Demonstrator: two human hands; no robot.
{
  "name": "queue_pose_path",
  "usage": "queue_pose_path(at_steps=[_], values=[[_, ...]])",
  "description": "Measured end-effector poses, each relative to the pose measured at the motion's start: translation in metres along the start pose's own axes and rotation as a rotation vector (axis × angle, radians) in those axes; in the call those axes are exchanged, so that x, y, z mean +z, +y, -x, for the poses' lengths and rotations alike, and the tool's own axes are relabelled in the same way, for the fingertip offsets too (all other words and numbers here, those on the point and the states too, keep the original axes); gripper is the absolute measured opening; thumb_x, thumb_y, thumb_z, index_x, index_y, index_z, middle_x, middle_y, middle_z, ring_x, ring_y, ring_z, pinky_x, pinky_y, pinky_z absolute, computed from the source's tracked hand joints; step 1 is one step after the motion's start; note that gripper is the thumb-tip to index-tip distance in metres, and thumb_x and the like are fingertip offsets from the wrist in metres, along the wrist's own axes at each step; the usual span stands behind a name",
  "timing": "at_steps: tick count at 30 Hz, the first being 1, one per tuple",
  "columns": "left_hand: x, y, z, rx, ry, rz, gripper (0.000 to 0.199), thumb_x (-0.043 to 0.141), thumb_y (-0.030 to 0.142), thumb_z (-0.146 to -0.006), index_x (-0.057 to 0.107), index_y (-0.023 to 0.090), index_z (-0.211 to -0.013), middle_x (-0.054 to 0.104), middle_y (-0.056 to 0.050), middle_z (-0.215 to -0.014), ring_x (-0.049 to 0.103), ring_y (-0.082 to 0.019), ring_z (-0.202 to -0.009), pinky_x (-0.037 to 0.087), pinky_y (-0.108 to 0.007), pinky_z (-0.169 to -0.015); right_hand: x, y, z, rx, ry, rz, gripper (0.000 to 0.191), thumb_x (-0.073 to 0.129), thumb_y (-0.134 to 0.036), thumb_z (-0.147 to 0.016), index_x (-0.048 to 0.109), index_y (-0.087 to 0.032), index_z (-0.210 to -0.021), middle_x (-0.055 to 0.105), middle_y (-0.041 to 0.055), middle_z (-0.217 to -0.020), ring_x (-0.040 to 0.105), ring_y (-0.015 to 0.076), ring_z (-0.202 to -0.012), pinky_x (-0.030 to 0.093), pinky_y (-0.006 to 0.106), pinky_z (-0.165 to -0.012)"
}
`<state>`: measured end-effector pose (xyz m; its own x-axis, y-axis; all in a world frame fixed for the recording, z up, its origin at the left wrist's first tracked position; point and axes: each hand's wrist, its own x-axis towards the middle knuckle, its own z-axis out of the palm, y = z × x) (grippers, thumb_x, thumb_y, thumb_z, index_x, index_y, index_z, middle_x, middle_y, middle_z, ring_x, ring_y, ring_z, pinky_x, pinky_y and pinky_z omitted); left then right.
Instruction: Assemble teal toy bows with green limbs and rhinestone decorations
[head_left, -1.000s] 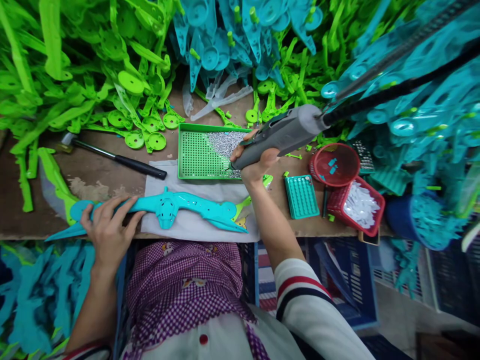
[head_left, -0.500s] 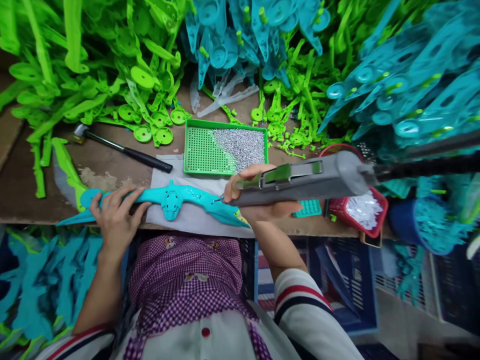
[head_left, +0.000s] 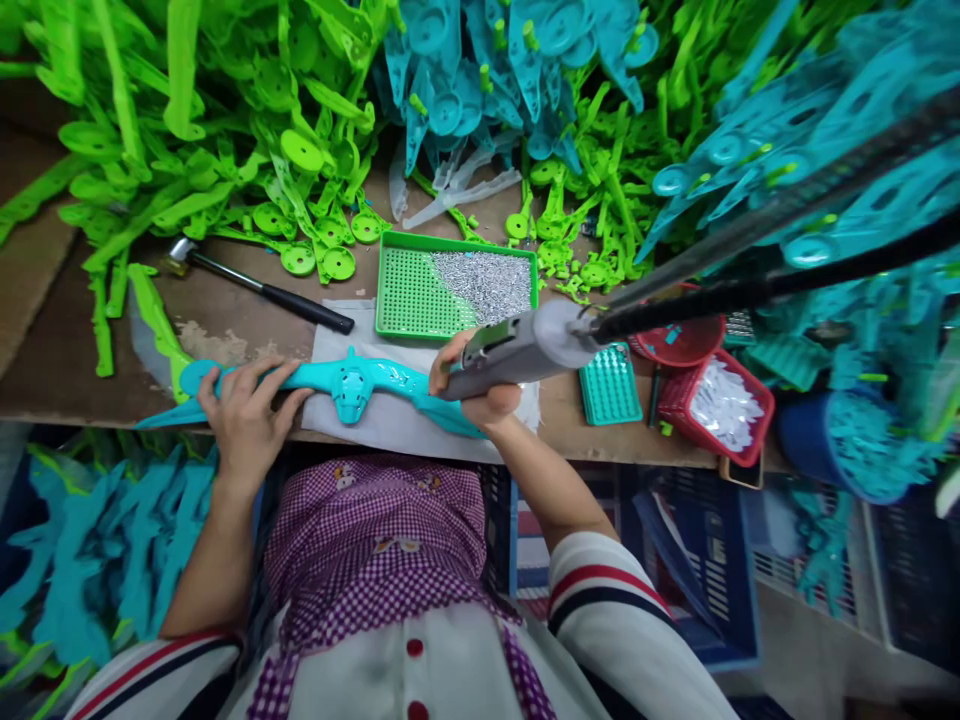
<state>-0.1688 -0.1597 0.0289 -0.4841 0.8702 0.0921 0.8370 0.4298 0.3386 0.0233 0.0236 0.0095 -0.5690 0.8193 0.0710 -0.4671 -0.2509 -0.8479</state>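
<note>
A long turquoise plastic part (head_left: 351,390) lies across a white cloth (head_left: 330,345) near the table's front edge. My left hand (head_left: 247,410) grips its left end, fingers over the top and thumb at the near side. My right hand (head_left: 480,390) is wrapped round a grey power screwdriver (head_left: 517,350) above the part's right half; the tool's tip is hidden behind the hand and tool body. Just beyond the part stands a green tray (head_left: 420,290), its right side filled with small silver screws (head_left: 491,285).
A hammer (head_left: 270,292) lies at the left. Green parts (head_left: 225,130) and turquoise parts (head_left: 832,160) are heaped behind. At the right are a teal grid tray (head_left: 611,385), a red basket (head_left: 724,405) and a blue tub (head_left: 862,445). Dark cables (head_left: 765,290) run from the tool.
The screwdriver has swung more upright and its rear end has moved left, uncovering the teal tray. My left hand still holds the part; the whole view has shifted slightly.
</note>
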Motion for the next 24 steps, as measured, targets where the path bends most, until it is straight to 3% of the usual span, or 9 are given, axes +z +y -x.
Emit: queue_pose_path(at_steps=[4, 9, 14, 18, 21, 24], values=[[0.0, -0.001, -0.001, -0.018, -0.012, 0.001, 0.032, 0.062, 0.045, -0.089, 0.07, 0.031, -0.116, 0.069, -0.009, -0.119, 0.06, -0.031, -0.11, 0.018, -0.055, -0.114, 0.0, 0.005, 0.004, 0.024, -0.041, -0.041, 0.066, 0.065, -0.085, -0.053, 0.051, -0.024, -0.072, 0.052, -0.0056, -0.048, 0.048, 0.0109, -0.038, 0.043, 0.025, -0.038], [0.001, -0.002, -0.003, -0.028, -0.022, -0.002, 0.033, 0.062, 0.046, -0.089, 0.071, 0.028, -0.115, 0.069, -0.012, -0.118, 0.06, -0.032, -0.111, 0.019, -0.056, -0.113, 0.0, 0.008, 0.008, 0.015, -0.002, -0.049, 0.069, 0.069, -0.085, -0.046, 0.049, -0.024, -0.071, 0.051, -0.0064, -0.046, 0.047, 0.0111, -0.036, 0.04, 0.025, -0.035], [0.003, -0.005, -0.002, -0.012, 0.003, -0.005, 0.031, 0.062, 0.045, -0.088, 0.071, 0.028, -0.112, 0.07, -0.011, -0.116, 0.061, -0.032, -0.109, 0.021, -0.056, -0.112, 0.007, 0.002, 0.006, 0.039, 0.161, 0.124, 0.077, 0.056, -0.093, -0.049, 0.057, -0.022, -0.078, 0.051, -0.0045, -0.05, 0.049, 0.0137, -0.041, 0.044, 0.03, -0.042], [-0.003, -0.003, 0.001, -0.022, -0.005, 0.042, 0.033, 0.063, 0.045, -0.088, 0.069, 0.028, -0.116, 0.067, -0.013, -0.121, 0.058, -0.035, -0.117, 0.018, -0.06, -0.114, 0.037, -0.016, 0.0, -0.009, 0.297, 0.332, 0.056, 0.061, -0.077, -0.068, 0.063, -0.023, -0.084, 0.054, -0.0016, -0.061, 0.055, 0.0163, -0.058, 0.05, 0.034, -0.055], [-0.012, 0.018, -0.007, -0.016, -0.006, 0.294, 0.059, 0.068, 0.053, -0.082, 0.057, 0.028, -0.134, 0.057, -0.014, -0.136, 0.049, -0.038, -0.131, 0.028, -0.059, -0.114, 0.06, -0.035, -0.002, -0.042, 0.227, 0.457, 0.044, 0.063, -0.061, -0.077, 0.066, -0.023, -0.098, 0.061, 0.0008, -0.076, 0.059, 0.0174, -0.074, 0.054, 0.035, -0.07], [-0.018, 0.06, -0.026, 0.107, -0.076, 0.798, 0.084, 0.068, 0.066, -0.076, 0.038, 0.032, -0.147, 0.048, -0.013, -0.147, 0.048, -0.034, -0.135, 0.041, -0.05, -0.111, 0.06, -0.05, 0.008, -0.171, 0.024, 0.578, 0.043, 0.058, -0.059, -0.084, 0.064, -0.025, -0.108, 0.067, 0.0026, -0.097, 0.062, 0.0186, -0.091, 0.054, 0.036, -0.084]])
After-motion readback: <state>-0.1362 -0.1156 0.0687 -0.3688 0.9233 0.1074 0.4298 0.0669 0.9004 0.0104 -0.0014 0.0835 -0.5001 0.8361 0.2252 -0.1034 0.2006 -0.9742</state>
